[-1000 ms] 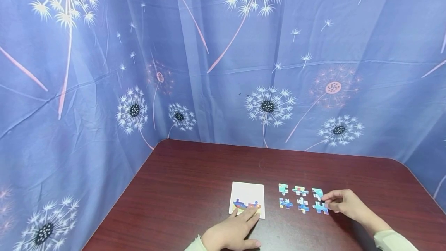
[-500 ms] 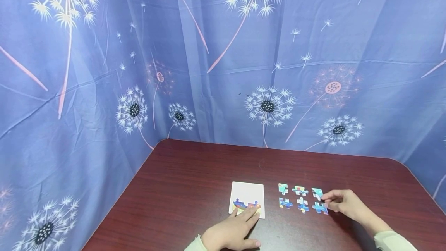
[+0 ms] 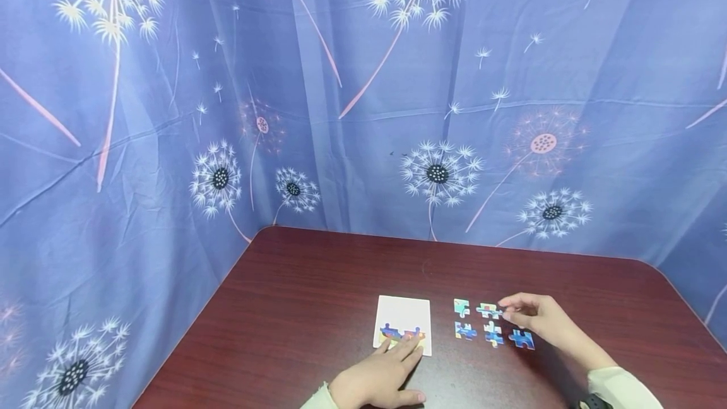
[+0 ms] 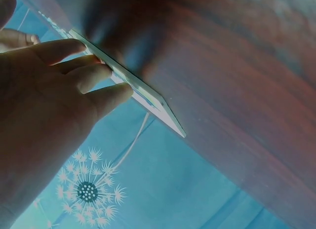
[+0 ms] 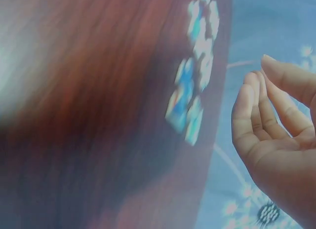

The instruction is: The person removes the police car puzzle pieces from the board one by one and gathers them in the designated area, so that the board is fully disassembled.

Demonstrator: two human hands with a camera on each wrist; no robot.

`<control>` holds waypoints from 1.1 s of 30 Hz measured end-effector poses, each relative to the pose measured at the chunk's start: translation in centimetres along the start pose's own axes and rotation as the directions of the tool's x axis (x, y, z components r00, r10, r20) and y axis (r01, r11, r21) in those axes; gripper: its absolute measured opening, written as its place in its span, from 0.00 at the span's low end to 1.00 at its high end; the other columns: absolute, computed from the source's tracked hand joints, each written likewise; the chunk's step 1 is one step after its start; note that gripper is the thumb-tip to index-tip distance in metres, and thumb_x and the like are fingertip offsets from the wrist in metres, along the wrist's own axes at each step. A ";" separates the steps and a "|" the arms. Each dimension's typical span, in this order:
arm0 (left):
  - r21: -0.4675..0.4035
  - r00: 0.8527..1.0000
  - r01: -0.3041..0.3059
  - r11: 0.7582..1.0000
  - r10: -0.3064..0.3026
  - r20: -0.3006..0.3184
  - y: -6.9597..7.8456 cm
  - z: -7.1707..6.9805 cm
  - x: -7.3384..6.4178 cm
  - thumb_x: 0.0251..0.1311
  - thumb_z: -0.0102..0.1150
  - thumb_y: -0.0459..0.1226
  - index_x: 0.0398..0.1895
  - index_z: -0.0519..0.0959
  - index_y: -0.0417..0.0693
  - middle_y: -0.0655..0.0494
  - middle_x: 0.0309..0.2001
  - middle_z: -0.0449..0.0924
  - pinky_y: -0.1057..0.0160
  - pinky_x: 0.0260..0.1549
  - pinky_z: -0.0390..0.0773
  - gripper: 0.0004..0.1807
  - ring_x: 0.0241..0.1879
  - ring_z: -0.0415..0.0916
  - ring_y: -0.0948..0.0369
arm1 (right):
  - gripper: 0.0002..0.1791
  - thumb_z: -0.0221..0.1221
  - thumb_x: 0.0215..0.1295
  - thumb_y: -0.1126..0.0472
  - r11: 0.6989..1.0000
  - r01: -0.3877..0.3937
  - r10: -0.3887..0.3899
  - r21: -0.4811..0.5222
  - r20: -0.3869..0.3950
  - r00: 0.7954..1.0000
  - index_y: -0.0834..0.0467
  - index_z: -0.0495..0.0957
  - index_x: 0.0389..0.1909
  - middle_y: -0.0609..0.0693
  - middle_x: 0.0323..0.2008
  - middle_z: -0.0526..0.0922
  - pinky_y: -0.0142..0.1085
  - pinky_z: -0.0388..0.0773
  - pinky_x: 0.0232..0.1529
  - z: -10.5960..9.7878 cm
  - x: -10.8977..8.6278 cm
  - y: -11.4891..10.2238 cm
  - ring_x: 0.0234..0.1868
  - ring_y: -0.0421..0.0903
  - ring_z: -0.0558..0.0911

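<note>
Under the spread fingers of my left hand [image 3: 379, 376], the near part of a white square puzzle board [image 3: 404, 309] lies on the table. Joined colourful jigsaw pieces [image 3: 392, 333] fill its near strip, partly covered by those fingers. The left wrist view shows the fingertips resting on the thin board [image 4: 160, 108]. My right hand [image 3: 545, 317] is raised over the loose pieces, thumb and forefinger pinching a jigsaw piece that is mostly hidden by the fingertips. Below that hand lies a blue piece [image 3: 521, 339], and at its fingertips another piece [image 3: 488, 310] shows.
More loose pieces lie to the right of the board: a light blue one [image 3: 461, 308], a blue one [image 3: 465, 331] and a blue and yellow one [image 3: 493, 334]. The dark red wooden table [image 3: 318, 283] meets a blue dandelion-print curtain [image 3: 363, 163] at the back.
My right hand has lifted the upper right jigsaw piece from its spot and moved left with it, over the pieces. My left hand stays on the board.
</note>
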State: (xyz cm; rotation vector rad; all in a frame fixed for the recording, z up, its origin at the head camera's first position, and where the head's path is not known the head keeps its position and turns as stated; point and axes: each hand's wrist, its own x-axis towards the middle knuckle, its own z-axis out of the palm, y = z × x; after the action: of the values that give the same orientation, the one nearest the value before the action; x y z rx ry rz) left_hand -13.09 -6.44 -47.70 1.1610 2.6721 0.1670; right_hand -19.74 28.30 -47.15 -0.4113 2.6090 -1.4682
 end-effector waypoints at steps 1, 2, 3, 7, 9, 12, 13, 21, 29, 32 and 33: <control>0.007 1.000 -0.001 1.000 0.001 -0.003 0.0 0.0 0.0 0.65 0.44 0.62 0.72 0.60 0.44 0.52 0.76 0.47 0.49 0.65 0.61 0.42 0.73 0.47 0.62 | 0.18 0.61 0.64 0.62 1.000 0.006 -0.006 0.007 0.003 1.000 0.69 0.77 0.51 0.56 0.36 0.82 0.36 0.80 0.31 0.3 0.3 -0.3 0.32 0.43 0.81; 0.013 1.000 -0.001 1.000 0.001 -0.007 0.1 0.0 0.0 0.65 0.44 0.62 0.72 0.60 0.43 0.52 0.76 0.48 0.49 0.65 0.61 0.42 0.73 0.47 0.62 | 0.18 0.61 0.64 0.62 1.000 0.018 -0.018 0.014 0.008 1.000 0.69 0.77 0.52 0.56 0.36 0.82 0.37 0.80 0.31 0.6 0.6 -0.7 0.33 0.44 0.81; 0.021 1.000 0.000 1.000 0.000 -0.010 0.1 -0.1 0.0 0.65 0.44 0.62 0.72 0.61 0.43 0.52 0.76 0.48 0.50 0.65 0.61 0.42 0.73 0.47 0.62 | 0.18 0.61 0.65 0.62 1.000 0.021 -0.021 0.015 0.012 1.000 0.68 0.77 0.52 0.56 0.36 0.82 0.37 0.79 0.31 0.9 0.9 -1.0 0.33 0.45 0.81; 0.045 1.000 0.001 0.999 0.000 -0.012 0.3 -0.2 -0.1 0.65 0.43 0.63 0.72 0.60 0.43 0.50 0.76 0.48 0.52 0.65 0.62 0.42 0.73 0.48 0.61 | 0.18 0.62 0.64 0.61 0.999 0.037 -0.037 0.014 0.024 0.999 0.67 0.78 0.52 0.55 0.36 0.82 0.37 0.80 0.33 2.2 2.1 -2.3 0.35 0.46 0.81; 0.047 1.000 0.001 0.999 0.000 -0.011 0.5 -0.2 -0.1 0.65 0.43 0.63 0.72 0.60 0.42 0.50 0.76 0.48 0.51 0.65 0.62 0.42 0.73 0.48 0.60 | 0.18 0.62 0.64 0.61 0.999 0.047 -0.047 0.012 0.031 0.998 0.66 0.78 0.51 0.54 0.36 0.82 0.38 0.80 0.34 2.9 2.7 -2.9 0.36 0.47 0.81; 0.058 1.000 0.002 0.998 -0.001 -0.016 0.6 -0.2 -0.1 0.65 0.43 0.63 0.72 0.60 0.42 0.50 0.75 0.48 0.52 0.65 0.62 0.42 0.73 0.48 0.60 | 0.17 0.61 0.64 0.62 0.997 0.075 -0.076 0.025 0.049 0.996 0.66 0.78 0.51 0.54 0.36 0.82 0.38 0.80 0.34 4.1 3.5 -3.6 0.35 0.47 0.81; 0.062 1.000 0.003 0.998 -0.002 -0.018 0.6 -0.1 -0.1 0.65 0.43 0.63 0.72 0.60 0.42 0.50 0.75 0.49 0.52 0.65 0.63 0.42 0.73 0.48 0.60 | 0.17 0.61 0.64 0.62 0.996 0.084 -0.085 0.030 0.055 0.995 0.67 0.78 0.50 0.54 0.36 0.82 0.39 0.80 0.33 4.6 3.8 -3.8 0.35 0.47 0.81; 0.107 0.999 0.004 0.994 0.000 -0.036 0.7 0.4 -0.1 0.65 0.43 0.63 0.72 0.60 0.41 0.48 0.74 0.53 0.59 0.66 0.61 0.43 0.73 0.49 0.56 | 0.13 0.60 0.65 0.63 0.986 0.161 -0.165 0.043 0.123 0.978 0.66 0.80 0.47 0.53 0.34 0.82 0.35 0.79 0.31 7.7 5.6 -5.0 0.31 0.41 0.79; 0.144 0.997 0.015 0.989 -0.004 -0.075 1.1 0.7 -0.7 0.65 0.44 0.63 0.71 0.60 0.38 0.45 0.72 0.56 0.63 0.65 0.61 0.44 0.73 0.51 0.55 | 0.11 0.59 0.64 0.70 0.968 0.240 -0.250 0.073 0.199 0.947 0.71 0.80 0.45 0.60 0.34 0.82 0.29 0.74 0.30 10.3 6.7 -6.6 0.30 0.38 0.76; 0.149 0.996 0.015 0.989 -0.002 -0.085 1.2 0.7 -0.8 0.65 0.44 0.62 0.70 0.61 0.36 0.44 0.72 0.57 0.64 0.65 0.61 0.43 0.72 0.52 0.55 | 0.11 0.60 0.63 0.70 0.959 0.270 -0.282 0.081 0.231 0.931 0.70 0.81 0.45 0.60 0.35 0.84 0.28 0.75 0.31 11.4 7.5 -6.1 0.31 0.38 0.78; 0.147 0.996 0.015 0.989 -0.003 -0.084 1.2 0.7 -0.8 0.66 0.44 0.62 0.70 0.61 0.36 0.44 0.71 0.58 0.64 0.65 0.60 0.43 0.72 0.52 0.55 | 0.11 0.60 0.63 0.69 0.956 0.280 -0.293 0.088 0.241 0.925 0.69 0.81 0.45 0.60 0.35 0.84 0.28 0.75 0.32 11.8 7.8 -5.8 0.31 0.38 0.78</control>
State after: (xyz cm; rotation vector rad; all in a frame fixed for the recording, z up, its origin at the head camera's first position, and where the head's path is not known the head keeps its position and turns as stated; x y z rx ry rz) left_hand -11.51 -6.23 -48.01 1.2098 2.8038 0.0162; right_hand -23.38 13.47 -48.17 -0.9422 2.3798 -1.4469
